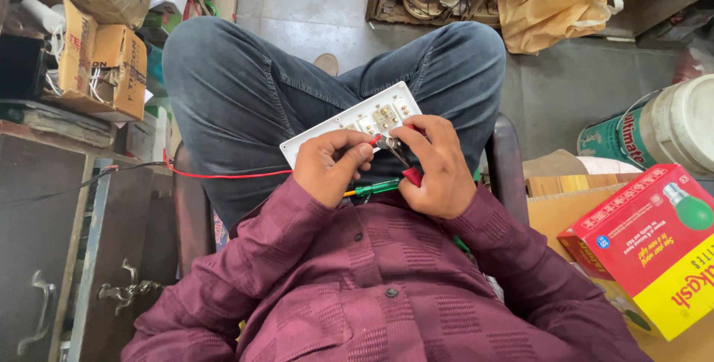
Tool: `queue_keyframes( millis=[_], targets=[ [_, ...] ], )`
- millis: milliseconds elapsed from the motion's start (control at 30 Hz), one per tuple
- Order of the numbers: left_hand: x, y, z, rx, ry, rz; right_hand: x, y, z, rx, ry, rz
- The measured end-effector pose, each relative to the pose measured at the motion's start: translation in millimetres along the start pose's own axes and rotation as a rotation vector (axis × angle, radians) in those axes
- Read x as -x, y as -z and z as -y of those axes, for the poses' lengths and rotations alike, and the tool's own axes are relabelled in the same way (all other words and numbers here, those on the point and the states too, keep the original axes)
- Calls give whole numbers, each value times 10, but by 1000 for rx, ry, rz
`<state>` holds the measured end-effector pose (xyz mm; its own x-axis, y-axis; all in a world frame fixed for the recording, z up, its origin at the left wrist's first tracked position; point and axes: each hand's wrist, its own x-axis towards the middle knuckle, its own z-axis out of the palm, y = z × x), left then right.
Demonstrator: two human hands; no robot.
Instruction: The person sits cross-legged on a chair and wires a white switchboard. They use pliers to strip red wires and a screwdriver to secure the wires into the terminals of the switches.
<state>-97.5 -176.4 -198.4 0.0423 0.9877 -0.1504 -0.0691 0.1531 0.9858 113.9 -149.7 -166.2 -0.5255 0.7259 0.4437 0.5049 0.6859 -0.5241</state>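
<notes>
- The white switch board [372, 120] lies back side up across the seated person's lap, propped on the thighs in dark trousers [245, 87], so its terminals face upward where both hands can get at them.
- A thin red wire [223, 176] runs from the left edge of the view, across the thigh, up to the board; its end sits pinched between the thumb and forefinger of the left hand [331, 168], which is curled closed around it, apparently to keep the end steady over the terminals.
- The right hand [439, 172] is clenched around red-handled pliers [405, 165]; the metal tips point at the wire end, just beside the left fingertips.
- A green-handled screwdriver [375, 187] pokes out between the two hands, near the chest. Which hand tucks it in cannot be told; it looks parked there to stay within reach.
- The hands cover the near half of the board, so what lies there is hidden.
- The maroon sleeves [513, 258] fill the lower view, and dark chair arms [506, 161] hem in the lap on both sides.
- To the right, near the elbow, sits a red and yellow bulb carton [654, 243] on a cardboard box, with a paint tin [654, 135] behind it.
- To the left stand a metal cabinet [44, 258] with handles and an open cardboard box [104, 64] of wires.
- Farther off on the grey floor lies a yellow-brown bag [554, 12], well apart from the work.
</notes>
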Motion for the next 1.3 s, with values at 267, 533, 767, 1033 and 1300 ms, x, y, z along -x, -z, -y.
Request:
queue_keyframes(
  millis=[267, 533, 767, 1033, 1300],
  targets=[
    [18, 24, -102, -167, -130, -15, 6, -78, -59, 86, 53, -49],
    [32, -32, -192, -590, -477, -102, -7, -170, -155, 35, 4, -10],
    [-44, -102, 30, -575, -553, -220, 143, -397, -154, -428, -249, 111],
    [-167, 47, 170, 0, 107, -75, 106, -345, -329, -769, -472, 169],
    [-294, 188, 124, 241, -120, 147, 3, -88, -185, -257, -119, 150]
  ],
)
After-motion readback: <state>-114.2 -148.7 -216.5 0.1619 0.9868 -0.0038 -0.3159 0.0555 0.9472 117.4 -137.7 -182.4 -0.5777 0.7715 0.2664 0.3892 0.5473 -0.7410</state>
